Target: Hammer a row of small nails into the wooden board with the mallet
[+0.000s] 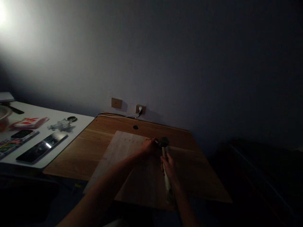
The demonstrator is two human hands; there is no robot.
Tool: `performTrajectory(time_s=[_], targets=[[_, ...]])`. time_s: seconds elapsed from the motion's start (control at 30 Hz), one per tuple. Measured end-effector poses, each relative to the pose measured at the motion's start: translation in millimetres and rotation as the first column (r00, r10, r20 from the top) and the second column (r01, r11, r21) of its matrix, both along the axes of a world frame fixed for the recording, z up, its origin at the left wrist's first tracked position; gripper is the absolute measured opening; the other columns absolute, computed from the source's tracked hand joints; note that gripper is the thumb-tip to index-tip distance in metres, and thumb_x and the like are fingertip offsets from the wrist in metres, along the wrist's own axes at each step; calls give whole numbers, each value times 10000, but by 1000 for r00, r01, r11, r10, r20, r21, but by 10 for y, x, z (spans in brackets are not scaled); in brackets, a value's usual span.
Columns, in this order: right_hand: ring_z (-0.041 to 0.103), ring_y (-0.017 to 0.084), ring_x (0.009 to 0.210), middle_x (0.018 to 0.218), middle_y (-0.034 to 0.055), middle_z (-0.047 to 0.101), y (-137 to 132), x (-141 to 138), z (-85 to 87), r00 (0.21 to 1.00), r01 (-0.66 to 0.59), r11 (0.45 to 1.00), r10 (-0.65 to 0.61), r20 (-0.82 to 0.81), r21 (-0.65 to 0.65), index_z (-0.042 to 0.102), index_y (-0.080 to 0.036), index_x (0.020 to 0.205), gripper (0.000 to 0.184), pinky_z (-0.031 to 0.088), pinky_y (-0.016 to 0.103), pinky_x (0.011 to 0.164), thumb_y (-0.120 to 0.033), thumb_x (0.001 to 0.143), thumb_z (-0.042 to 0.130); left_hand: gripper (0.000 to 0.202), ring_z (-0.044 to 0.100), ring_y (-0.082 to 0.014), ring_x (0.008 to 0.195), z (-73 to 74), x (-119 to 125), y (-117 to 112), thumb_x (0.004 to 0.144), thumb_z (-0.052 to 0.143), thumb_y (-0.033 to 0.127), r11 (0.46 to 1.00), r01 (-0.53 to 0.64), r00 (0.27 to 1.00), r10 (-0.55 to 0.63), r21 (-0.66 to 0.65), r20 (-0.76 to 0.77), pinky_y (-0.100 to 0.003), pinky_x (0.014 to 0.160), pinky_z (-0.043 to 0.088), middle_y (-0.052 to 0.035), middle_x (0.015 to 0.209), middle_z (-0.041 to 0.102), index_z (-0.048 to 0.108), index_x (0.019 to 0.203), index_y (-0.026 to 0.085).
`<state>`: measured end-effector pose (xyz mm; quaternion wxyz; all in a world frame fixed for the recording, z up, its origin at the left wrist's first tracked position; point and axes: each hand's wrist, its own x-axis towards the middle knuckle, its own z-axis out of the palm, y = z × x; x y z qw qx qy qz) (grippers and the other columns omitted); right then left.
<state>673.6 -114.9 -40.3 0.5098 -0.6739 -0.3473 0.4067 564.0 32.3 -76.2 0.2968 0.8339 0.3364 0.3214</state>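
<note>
Hammer (pixel 167 180): over the right part of the pale board; its dark head points to the board's far right, its lighter handle runs back toward the board's near right corner
Right hand (pixel 169 165): fingers curled round the handle a little below the head, gripping the hammer; it sits by the board's right edge
Right forearm (pixel 183 201): comes in from the near side, just right of the board; slants up and leftward to the handle
Left hand (pixel 148 145): near the board's far right, just left of the hammer head; fingers bent and bunched toward it; too dark to tell whether they pinch anything, or how wide the grip is
Left forearm (pixel 111 179): crosses the board on a long diagonal, from its near left side to its far right
Pale board (pixel 144 181): flat on the wooden table (pixel 201 170); a short row of small dark marks lies near its far edge
White table (pixel 52 113): left of the board; it bears a phone (pixel 42 148) and some crumpled plastic (pixel 61 125)
Wall (pixel 165 69): beyond the board; a white plug (pixel 140 109) sits in a socket there
</note>
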Motion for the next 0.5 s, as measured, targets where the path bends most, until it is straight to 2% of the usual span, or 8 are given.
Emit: performTrajectory(time_s=[0.13, 0.23, 0.3, 0.37, 0.43, 0.5], targets=[[373, 100, 329, 426, -135, 409, -57, 5, -79, 995, 81, 997, -80, -57, 15, 546, -171, 1210, 738, 259, 189, 338, -643, 654, 657, 416, 634, -241, 1086, 71, -103, -13, 740, 726, 168, 994, -17, 998, 24, 112, -58, -324, 932, 507, -101, 1186, 685, 646, 1148, 164], [368, 90, 335, 463, -131, 424, -66, 25, -150, 991, 107, 994, -106, -84, 5, 548, -173, 1174, 737, 266, 192, 330, -647, 621, 662, 301, 654, -221, 968, 202, -216, -113, 763, 729, 264, 982, 101, 970, -62, 159, -235, -284, 830, 519, -90, 1092, 684, 672, 1040, 163], [396, 93, 347, 517, -119, 466, -55, 43, -195, 989, 119, 993, -118, -91, -3, 530, -167, 1226, 789, 277, 197, 326, -634, 607, 671, 247, 671, -211, 867, 302, -259, -219, 797, 706, 327, 953, 241, 903, -150, 183, -403, -276, 757, 522, -80, 1012, 695, 683, 985, 169], [418, 100, 348, 536, -114, 481, -39, 64, -236, 987, 129, 992, -130, -90, -16, 502, -162, 1317, 851, 280, 200, 330, -617, 621, 679, 264, 685, -224, 807, 398, -258, -333, 821, 690, 370, 913, 345, 821, -181, 219, -541, -296, 717, 529, -92, 987, 708, 691, 985, 163], [424, 107, 345, 515, -114, 467, -25, 87, -276, 989, 130, 991, -131, -74, -17, 486, -157, 1388, 879, 280, 204, 341, -599, 655, 688, 282, 699, -241, 781, 479, -223, -432, 860, 661, 367, 881, 402, 764, -174, 248, -621, -317, 691, 537, -113, 996, 722, 694, 1032, 147], [431, 111, 356, 505, -106, 469, -18, 109, -310, 992, 116, 993, -116, -52, 5, 502, -160, 1413, 857, 291, 210, 356, -578, 689, 694, 243, 709, -242, 756, 541, -184, -498, 907, 603, 300, 876, 412, 735, -157, 251, -659, -313, 657, 534, -118, 984, 736, 699, 1064, 141]])
